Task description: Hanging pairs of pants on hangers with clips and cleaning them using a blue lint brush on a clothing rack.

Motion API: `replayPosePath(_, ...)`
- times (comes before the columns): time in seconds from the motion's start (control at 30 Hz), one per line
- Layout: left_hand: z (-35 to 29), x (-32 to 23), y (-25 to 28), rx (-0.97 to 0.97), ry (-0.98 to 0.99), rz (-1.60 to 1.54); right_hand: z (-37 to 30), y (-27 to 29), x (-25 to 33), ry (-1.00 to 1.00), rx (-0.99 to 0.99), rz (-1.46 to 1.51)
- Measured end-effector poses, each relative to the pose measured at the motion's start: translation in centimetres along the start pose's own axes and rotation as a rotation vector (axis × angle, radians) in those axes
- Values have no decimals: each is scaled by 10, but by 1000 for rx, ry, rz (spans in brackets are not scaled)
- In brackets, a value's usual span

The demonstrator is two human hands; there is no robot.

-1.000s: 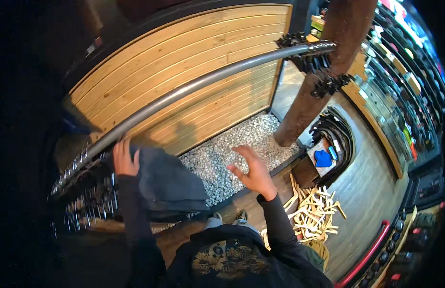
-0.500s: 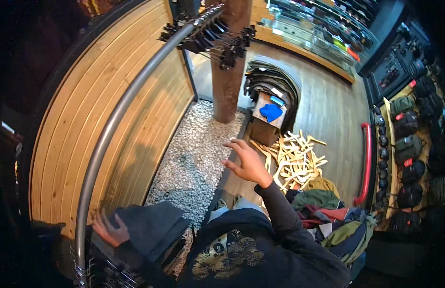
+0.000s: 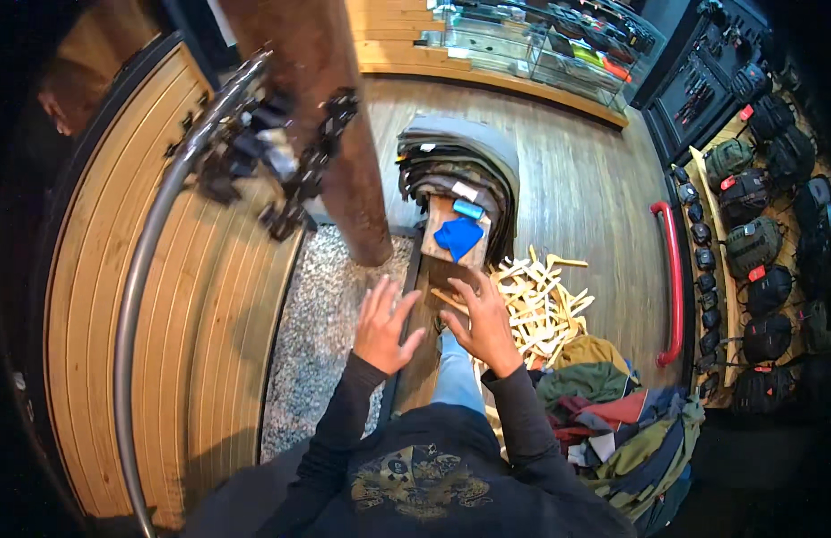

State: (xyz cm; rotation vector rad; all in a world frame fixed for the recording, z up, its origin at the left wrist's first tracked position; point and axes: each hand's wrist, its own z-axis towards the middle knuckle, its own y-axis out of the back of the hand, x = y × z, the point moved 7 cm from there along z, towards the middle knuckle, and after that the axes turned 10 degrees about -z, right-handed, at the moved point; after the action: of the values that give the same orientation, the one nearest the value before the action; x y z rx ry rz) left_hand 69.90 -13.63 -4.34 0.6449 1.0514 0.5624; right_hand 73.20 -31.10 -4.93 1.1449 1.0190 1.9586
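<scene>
Both hands are out in front of the body, where half a second ago they were well apart. The left hand [image 3: 384, 327] has let go of the dark grey garment it gripped at the rail and now hangs spread, fingers splayed and holding nothing, over the edge where the gravel bed [image 3: 321, 332] meets the dark wooden ledge [image 3: 424, 341]. The right hand [image 3: 481, 321] has moved little; its fingers are open and curled slightly downward, and they touch or pinch a pale wooden hanger [image 3: 451, 300] lying at the near edge of the pile; I cannot tell whether it is truly gripped. With the garment left behind, the work has turned from the rail to the hangers.

The hanger is light, unpainted wood, thin and angled, one of many. The heap of wooden hangers [image 3: 541, 305] lies just to the right of the hands on the plank floor [image 3: 586, 197], tumbled in all directions. Beyond it stands a small wooden box [image 3: 451, 238] holding blue items, in front of a stack of folded dark garments [image 3: 456, 157]. A pile of mixed-colour clothes [image 3: 622, 421] lies to the lower right. The curved metal rail [image 3: 155, 242] with black clips sweeps off to the left.
</scene>
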Motion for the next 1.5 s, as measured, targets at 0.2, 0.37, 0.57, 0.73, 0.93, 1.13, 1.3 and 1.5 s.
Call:
replayPosePath(0.2, 130, 85, -133, 161, 76, -86, 101, -85, -162, -83, 85, 20)
replayPosePath(0.37, 201, 178, -218, 270, 269, -128, 204, -195, -280, -101, 232, 125)
replayPosePath(0.57, 280, 273, -263, 315, 344, -41, 383, -326, -378, -40, 120, -71)
replayPosePath(0.73, 303, 315, -264, 279, 401, 8, 518, -399, -393, 48, 20, -167)
replayPosePath(0.93, 265, 339, -256, 292, 521, 14, 563, -465, -412, -54, 144, -327)
replayPosePath(1.13, 224, 332, -241, 314, 659, 29, 582, -454, -420, -153, 89, -269)
replayPosePath(1.3, 218, 313, -237, 326, 699, -34, 596, -389, -453, -515, -98, -101)
replayPosePath(1.5, 228, 271, -213, 228, 552, -99, 560, -218, -516, -612, -431, -66)
